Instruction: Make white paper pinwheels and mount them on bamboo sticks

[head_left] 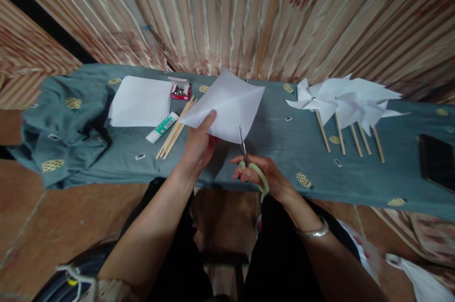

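A square sheet of white paper [227,103], one corner turned toward me, is held above the cloth-covered table. My left hand [201,143] pinches its left side, thumb on top and fingers beneath. In my right hand [261,171] is a pair of scissors [263,179] with pale green handles, my fingers through the loops. The blades are parted at the paper's near corner. Close by my left hand lie several wooden sticks [174,131] and a white and green glue tube [162,127].
A stack of white paper [140,101] and a red box of metal pins [180,89] are at the left. Several paper pinwheels on sticks [341,98] lie at the right, with a black phone [437,160] beyond. Bunched green cloth [71,126] covers the left end; a pleated curtain [227,17] hangs behind.
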A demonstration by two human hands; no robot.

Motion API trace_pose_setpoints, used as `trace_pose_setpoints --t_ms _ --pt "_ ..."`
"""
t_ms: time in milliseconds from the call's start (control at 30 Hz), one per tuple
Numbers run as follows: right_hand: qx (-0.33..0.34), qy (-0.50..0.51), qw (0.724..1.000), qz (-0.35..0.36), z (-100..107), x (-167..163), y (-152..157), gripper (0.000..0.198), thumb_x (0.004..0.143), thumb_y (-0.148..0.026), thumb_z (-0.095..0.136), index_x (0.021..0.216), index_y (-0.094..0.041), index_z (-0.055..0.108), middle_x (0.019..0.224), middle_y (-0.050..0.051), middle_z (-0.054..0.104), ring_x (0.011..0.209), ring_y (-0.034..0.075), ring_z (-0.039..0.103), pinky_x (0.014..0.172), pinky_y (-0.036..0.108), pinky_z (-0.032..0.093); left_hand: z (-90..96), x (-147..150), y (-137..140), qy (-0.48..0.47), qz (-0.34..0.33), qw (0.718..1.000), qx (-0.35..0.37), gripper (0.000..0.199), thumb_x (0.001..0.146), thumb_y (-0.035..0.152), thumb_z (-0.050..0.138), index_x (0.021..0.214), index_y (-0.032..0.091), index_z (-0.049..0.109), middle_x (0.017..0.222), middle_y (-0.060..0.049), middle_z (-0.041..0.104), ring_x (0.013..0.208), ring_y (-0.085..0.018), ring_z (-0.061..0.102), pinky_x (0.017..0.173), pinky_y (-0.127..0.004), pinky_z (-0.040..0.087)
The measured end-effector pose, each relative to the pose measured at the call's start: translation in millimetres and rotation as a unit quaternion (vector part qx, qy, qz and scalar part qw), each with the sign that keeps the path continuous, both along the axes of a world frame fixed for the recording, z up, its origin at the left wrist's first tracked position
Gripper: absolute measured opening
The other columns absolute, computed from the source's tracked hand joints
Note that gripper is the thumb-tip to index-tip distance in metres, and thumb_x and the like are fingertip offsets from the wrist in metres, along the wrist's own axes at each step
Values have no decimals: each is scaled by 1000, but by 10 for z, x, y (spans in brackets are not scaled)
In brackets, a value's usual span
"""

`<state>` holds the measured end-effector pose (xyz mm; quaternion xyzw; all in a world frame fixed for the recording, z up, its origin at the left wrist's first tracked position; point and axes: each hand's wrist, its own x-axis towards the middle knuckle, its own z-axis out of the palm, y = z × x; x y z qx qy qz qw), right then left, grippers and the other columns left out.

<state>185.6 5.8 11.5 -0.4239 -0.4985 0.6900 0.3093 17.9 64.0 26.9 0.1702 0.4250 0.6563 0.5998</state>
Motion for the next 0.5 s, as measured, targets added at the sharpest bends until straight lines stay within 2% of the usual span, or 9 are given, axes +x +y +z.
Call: trace_pose_setpoints --t_ms 200,500 --pt "7 -19 1000 1 4 7 7 56 69 -63 74 101 -17 69 76 2 68 63 12 58 62 26 48 34 30 -20 -10 -15 1000 -14 20 82 18 69 101 18 67 101 -3 75 106 -21 68 91 -31 57" --pt "15 -42 999 16 -2 20 17 61 71 -65 71 105 -15 65 81 5 67 65 13 58 65 29 48 17 35 -17 -27 -20 999 -17 19 84 14 66 103 17 68 99 -2 76 95 -17 70 91 -31 57"
